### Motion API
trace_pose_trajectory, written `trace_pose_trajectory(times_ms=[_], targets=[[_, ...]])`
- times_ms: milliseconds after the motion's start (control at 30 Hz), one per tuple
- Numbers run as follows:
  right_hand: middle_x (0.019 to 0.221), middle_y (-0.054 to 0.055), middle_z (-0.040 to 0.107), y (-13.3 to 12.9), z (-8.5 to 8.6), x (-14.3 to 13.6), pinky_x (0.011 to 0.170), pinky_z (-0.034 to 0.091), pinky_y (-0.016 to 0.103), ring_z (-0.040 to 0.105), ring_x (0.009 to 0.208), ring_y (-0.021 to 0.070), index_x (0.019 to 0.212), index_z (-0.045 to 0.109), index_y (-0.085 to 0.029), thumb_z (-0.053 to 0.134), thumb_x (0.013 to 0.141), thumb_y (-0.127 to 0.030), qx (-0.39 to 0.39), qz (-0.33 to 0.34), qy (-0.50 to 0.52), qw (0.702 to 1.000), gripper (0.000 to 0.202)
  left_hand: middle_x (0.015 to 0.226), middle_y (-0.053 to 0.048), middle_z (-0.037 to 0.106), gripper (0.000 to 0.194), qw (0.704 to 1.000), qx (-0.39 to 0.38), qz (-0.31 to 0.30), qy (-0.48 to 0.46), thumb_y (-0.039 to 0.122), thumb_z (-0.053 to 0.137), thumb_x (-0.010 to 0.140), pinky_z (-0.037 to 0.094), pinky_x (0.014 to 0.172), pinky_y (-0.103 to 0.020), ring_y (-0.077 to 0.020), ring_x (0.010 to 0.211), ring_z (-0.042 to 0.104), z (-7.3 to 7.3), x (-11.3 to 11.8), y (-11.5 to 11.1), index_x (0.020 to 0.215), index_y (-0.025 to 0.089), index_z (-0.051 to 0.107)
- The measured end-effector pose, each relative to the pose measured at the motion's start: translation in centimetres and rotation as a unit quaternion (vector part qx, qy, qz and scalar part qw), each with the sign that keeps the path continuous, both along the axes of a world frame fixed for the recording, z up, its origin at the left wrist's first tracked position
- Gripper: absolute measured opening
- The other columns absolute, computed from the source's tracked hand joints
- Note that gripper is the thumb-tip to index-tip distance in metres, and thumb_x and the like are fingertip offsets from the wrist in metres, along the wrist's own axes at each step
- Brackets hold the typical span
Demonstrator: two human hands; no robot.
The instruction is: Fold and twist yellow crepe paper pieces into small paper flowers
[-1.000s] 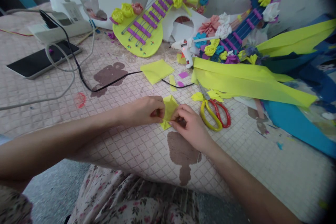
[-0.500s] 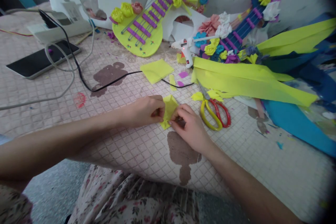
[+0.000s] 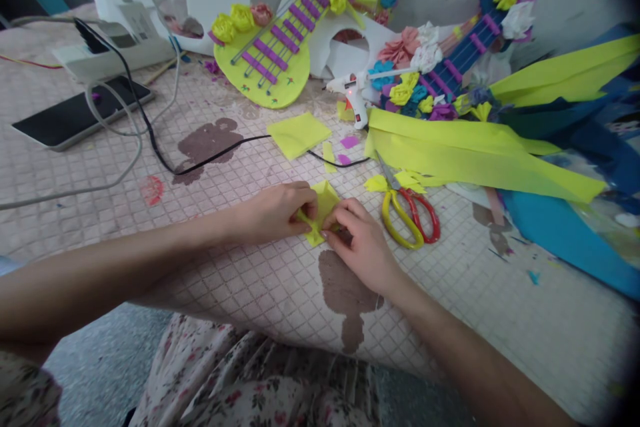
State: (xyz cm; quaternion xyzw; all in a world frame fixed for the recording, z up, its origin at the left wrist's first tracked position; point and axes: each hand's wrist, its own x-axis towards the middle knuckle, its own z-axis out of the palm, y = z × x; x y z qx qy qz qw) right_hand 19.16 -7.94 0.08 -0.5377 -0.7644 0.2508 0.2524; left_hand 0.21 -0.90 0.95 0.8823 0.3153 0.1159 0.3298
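Observation:
A small yellow paper piece point(image 3: 325, 199) lies on the checked cloth between my two hands. My left hand point(image 3: 285, 212) pinches its left edge, fingers closed, with a bit of yellow showing by the fingertips. On the opposite side, my right hand point(image 3: 357, 237) pinches the lower right part of the same paper, which looks creased between the fingertips. Scissors point(image 3: 407, 217) with one yellow and one red handle lie just right of my right hand. Behind my hands is a yellow paper square point(image 3: 299, 135).
A white glue gun point(image 3: 355, 101) stands behind, its black cord point(image 3: 220, 155) crossing the cloth. Yellow paper strips point(image 3: 480, 153) and blue paper point(image 3: 570, 233) lie right. Paper-flower guitars point(image 3: 270, 70) lean at the back. A phone point(image 3: 80, 113) and power strip point(image 3: 113, 47) are left.
My left fingers have shifted slightly right along the small yellow paper, and more yellow shows between them. My right hand has barely moved.

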Motion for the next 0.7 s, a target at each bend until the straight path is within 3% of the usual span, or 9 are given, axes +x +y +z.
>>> trace_pose_trajectory(times_ms=[267,433,700], targets=[[0.095,0.004,0.053,-0.03,-0.32,-0.06,0.073,0.047,0.032,0.055,0.085,0.0173,0.084,0.053,-0.022,0.056,0.078,-0.011,0.002,-0.02,-0.011,1.0,0.013,0.083,-0.002,0.052,0.013,1.0,0.003,-0.014,-0.002,0.013,0.061,0.075,0.037,0.058,-0.02,-0.0079,0.063,0.047,0.05,-0.08,0.03,0.087,0.013,0.059],[0.093,0.004,0.053,-0.03,-0.52,-0.06,0.074,0.046,0.032,0.055,0.086,0.0179,0.082,0.053,-0.021,0.056,0.079,-0.012,0.018,-0.016,-0.021,0.999,0.01,0.078,-0.001,0.051,0.003,1.0,-0.004,-0.015,-0.001,0.012,0.06,0.075,0.036,0.055,-0.019,-0.0068,0.06,0.045,0.11,-0.05,0.05,0.078,0.012,0.06],[0.091,0.003,0.053,0.03,-0.57,-0.12,0.072,0.046,0.031,0.054,0.083,0.0166,0.079,0.052,-0.02,0.055,0.078,-0.011,0.021,-0.022,-0.025,0.999,0.01,0.075,0.0,0.052,0.005,1.0,-0.006,-0.01,-0.015,0.008,0.061,0.072,0.036,0.055,-0.018,-0.0067,0.06,0.046,0.06,0.02,0.06,0.074,0.012,0.06]])
